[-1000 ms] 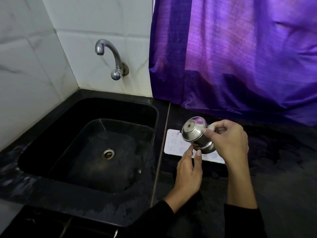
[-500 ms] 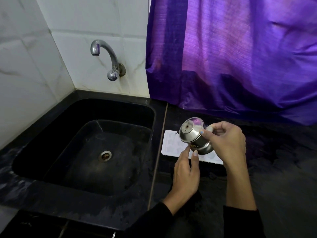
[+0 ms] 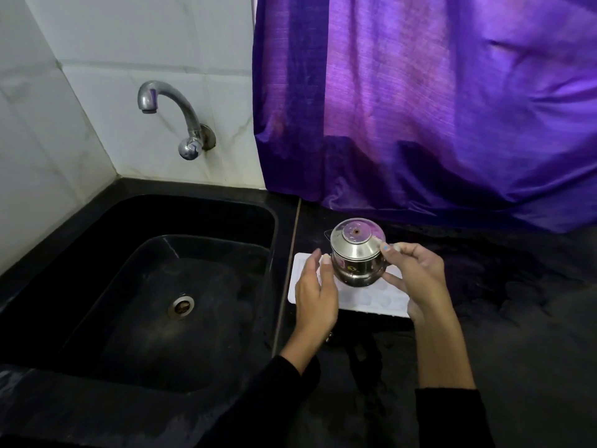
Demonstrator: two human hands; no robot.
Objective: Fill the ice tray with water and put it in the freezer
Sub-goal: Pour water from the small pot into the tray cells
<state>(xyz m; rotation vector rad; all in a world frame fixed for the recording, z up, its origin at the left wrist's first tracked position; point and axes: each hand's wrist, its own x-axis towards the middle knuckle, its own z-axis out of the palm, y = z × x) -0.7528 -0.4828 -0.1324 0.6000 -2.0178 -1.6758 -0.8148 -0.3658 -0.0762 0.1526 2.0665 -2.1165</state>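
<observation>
— Where's the tray [image 3: 361, 299]?
— Flat on the black table [image 3: 484, 334], just right of the sink [image 3: 129, 286].
— And the hands?
— The right hand [image 3: 416, 279] grips a steel pot [image 3: 357, 257] above the tray. The left hand [image 3: 315, 295] is spread loose beside the pot, fingertips at its side.

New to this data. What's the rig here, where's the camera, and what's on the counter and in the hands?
There is no robot. A person wears one wide-angle camera on the head, looking forward and down, so you see their own two arms in black sleeves.

The right hand holds a small steel pot tipped over on its side, its base turned toward the camera. The left hand is open beside the pot, its fingers at the pot's side.

Under the pot, a white ice tray lies flat on the black counter. To the left are a black sink and a wall tap, with no water running. A purple curtain hangs behind.
</observation>
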